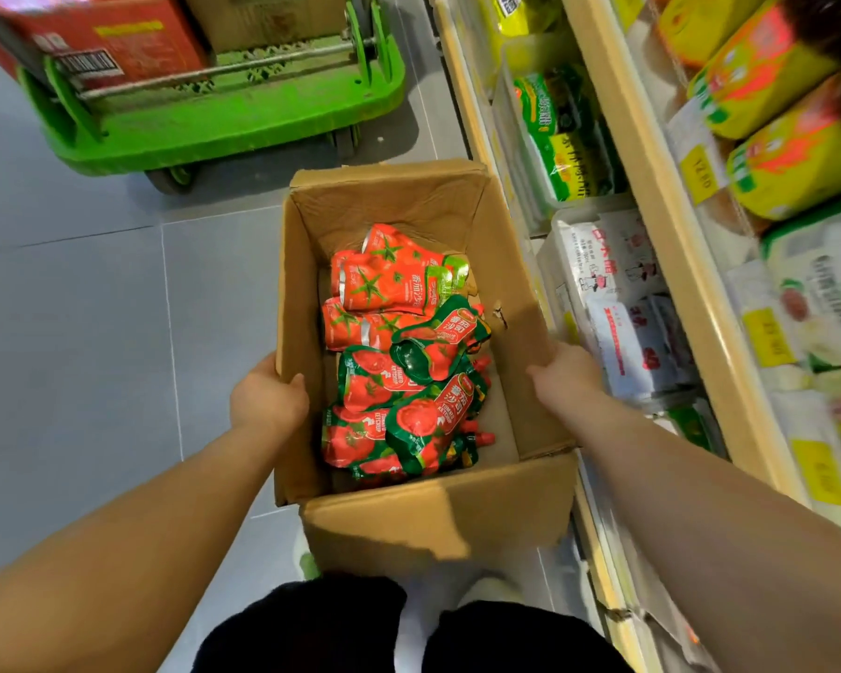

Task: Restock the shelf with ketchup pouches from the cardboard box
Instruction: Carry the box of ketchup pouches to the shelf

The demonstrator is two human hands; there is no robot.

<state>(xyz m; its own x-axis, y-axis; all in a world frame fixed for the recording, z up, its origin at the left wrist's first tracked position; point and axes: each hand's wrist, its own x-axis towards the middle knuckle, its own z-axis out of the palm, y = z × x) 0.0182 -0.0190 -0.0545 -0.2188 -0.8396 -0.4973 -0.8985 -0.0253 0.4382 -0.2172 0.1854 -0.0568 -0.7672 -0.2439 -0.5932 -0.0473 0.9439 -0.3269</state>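
An open cardboard box (438, 517) is in front of me, above the grey floor. Inside lie several red and green ketchup pouches (399, 352), piled loosely along its left half. My left hand (267, 395) grips the box's left wall, thumb over the rim. My right hand (566, 374) holds the right wall from outside. The shelf (671, 264) runs along the right, its tiers stacked with packaged goods.
A green trolley (224, 133) carrying a red carton (112, 36) and a brown carton stands on the floor beyond the box. White and green packets fill the lower shelf tiers beside the box. My dark trousers and white shoes show at the bottom.
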